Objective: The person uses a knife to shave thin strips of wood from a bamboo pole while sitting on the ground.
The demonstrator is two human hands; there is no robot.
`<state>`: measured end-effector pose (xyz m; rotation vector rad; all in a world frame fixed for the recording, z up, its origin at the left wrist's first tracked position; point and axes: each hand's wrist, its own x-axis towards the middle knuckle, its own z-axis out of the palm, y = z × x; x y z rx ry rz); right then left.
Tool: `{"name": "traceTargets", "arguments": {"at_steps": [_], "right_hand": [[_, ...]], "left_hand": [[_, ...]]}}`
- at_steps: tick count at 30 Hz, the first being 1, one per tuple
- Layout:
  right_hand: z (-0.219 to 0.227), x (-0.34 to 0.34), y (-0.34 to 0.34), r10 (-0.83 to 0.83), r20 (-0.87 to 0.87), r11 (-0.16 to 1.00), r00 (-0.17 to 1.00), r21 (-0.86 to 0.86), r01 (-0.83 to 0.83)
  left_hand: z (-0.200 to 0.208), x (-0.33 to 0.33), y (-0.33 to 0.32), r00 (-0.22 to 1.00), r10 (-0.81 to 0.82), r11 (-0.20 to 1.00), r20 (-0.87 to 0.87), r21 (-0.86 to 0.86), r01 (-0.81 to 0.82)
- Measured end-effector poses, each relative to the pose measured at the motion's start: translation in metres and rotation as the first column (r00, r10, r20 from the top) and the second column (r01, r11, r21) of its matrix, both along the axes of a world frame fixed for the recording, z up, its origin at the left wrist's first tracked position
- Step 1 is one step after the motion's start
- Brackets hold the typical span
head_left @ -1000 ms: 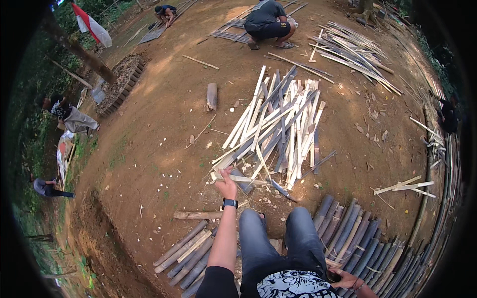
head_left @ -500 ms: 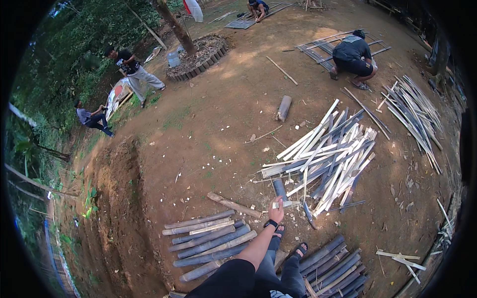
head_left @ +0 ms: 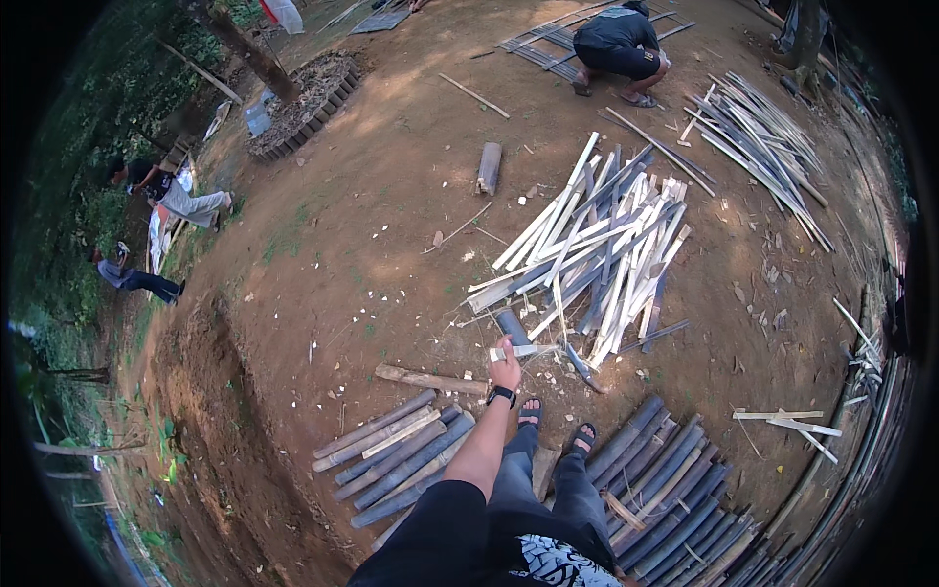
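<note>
Left arm extended forward from the lower edge — elbow nearly straight, dark sleeve to mid-arm, dark watch at the wrist. Left hand [head_left: 506, 369] raised, fingers curled closed in a grip. Right hand out of view.

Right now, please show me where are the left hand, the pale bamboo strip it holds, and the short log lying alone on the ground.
left hand [head_left: 506, 371], head view, on the back of the hand.
pale bamboo strip [head_left: 533, 350], head view, on its middle, just right of the hand.
short log [head_left: 488, 167], head view, on its middle.
</note>
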<state>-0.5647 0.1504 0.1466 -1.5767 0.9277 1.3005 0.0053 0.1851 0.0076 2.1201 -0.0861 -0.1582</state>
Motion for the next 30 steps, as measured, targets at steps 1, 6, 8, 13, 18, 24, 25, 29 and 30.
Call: {"name": "traceTargets", "arguments": {"at_steps": [1, 6, 8, 13, 18, 24, 25, 29, 30], "right_hand": [[-0.002, -0.003, 0.005, 0.014, -0.003, 1.0, 1.0, 0.0, -0.014], [0.017, -0.001, 0.024, 0.168, 0.172, 0.985, 0.971, -0.066, -0.159], [0.08, 0.054, 0.005, -0.333, 0.01, 0.943, 0.943, -0.007, 0.333], [0.14, 0.058, -0.016, -0.896, -0.054, 0.383, 0.44, 0.407, 0.829], [0.088, 0.066, 0.004, -0.54, 0.487, 0.709, 0.686, -0.176, 0.683], [0.022, 0.079, -0.043, -0.361, 0.367, 0.925, 0.857, 0.259, 0.279], [-0.001, 0.086, -0.064, -0.386, 0.147, 0.814, 0.911, 0.52, 0.261], [-0.222, 0.1, -0.121, -0.605, 0.241, 0.795, 0.759, 0.234, 0.56], [-0.298, 0.112, -0.128, -0.424, 0.459, 0.851, 0.78, -0.093, 0.517]], "left_hand": [[0.001, 0.004, 0.0, 1.0, -0.009, 1.0, 0.01, -0.001, 0.009], [0.003, 0.009, -0.013, 0.999, -0.047, 0.996, -0.018, -0.075, 0.046], [0.002, 0.012, -0.017, 0.999, -0.044, 0.998, -0.032, -0.043, 0.042], [0.008, 0.021, -0.032, 0.997, -0.077, 0.996, -0.014, -0.041, 0.076], [0.005, 0.026, -0.036, 0.995, -0.084, 0.996, 0.053, -0.015, 0.085], [-0.027, 0.026, -0.026, 0.995, -0.09, 0.993, 0.048, -0.079, 0.093], [-0.019, 0.028, -0.036, 0.993, -0.098, 0.989, 0.072, -0.1, 0.105], [-0.027, 0.051, -0.047, 0.972, -0.075, 0.953, 0.223, -0.27, 0.136], [-0.032, 0.058, -0.039, 0.968, -0.037, 0.944, 0.247, -0.309, 0.115]]}}
